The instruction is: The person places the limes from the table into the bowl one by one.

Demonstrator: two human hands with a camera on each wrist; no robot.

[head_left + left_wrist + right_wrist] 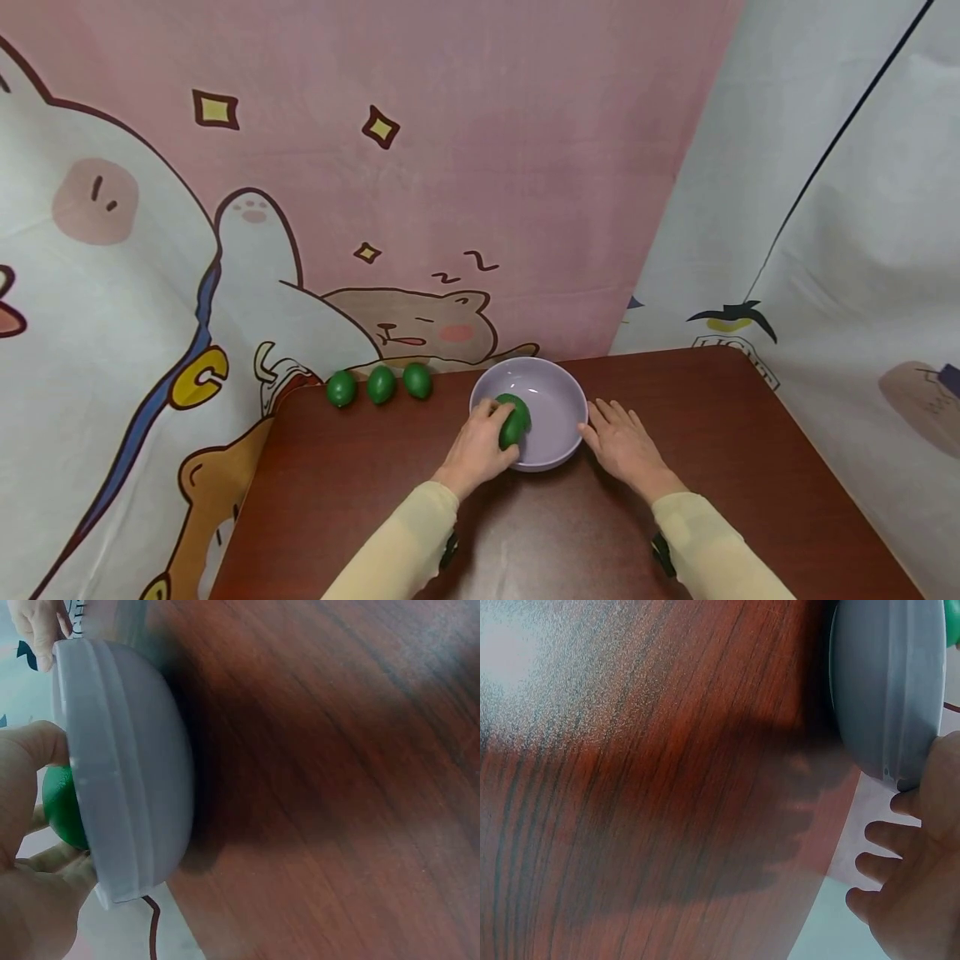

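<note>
Brown table point(750, 467); green fruit point(517, 423), partly inside purple bowl point(558, 417), gripped between left fingers point(502, 411); right fingers point(622, 414) straight beside it.

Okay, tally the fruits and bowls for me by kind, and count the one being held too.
Green fruits: 4 (three lined up on the table, plus the held fruit in the left hand)
Lavender bowl: 1
Total: 5
</note>
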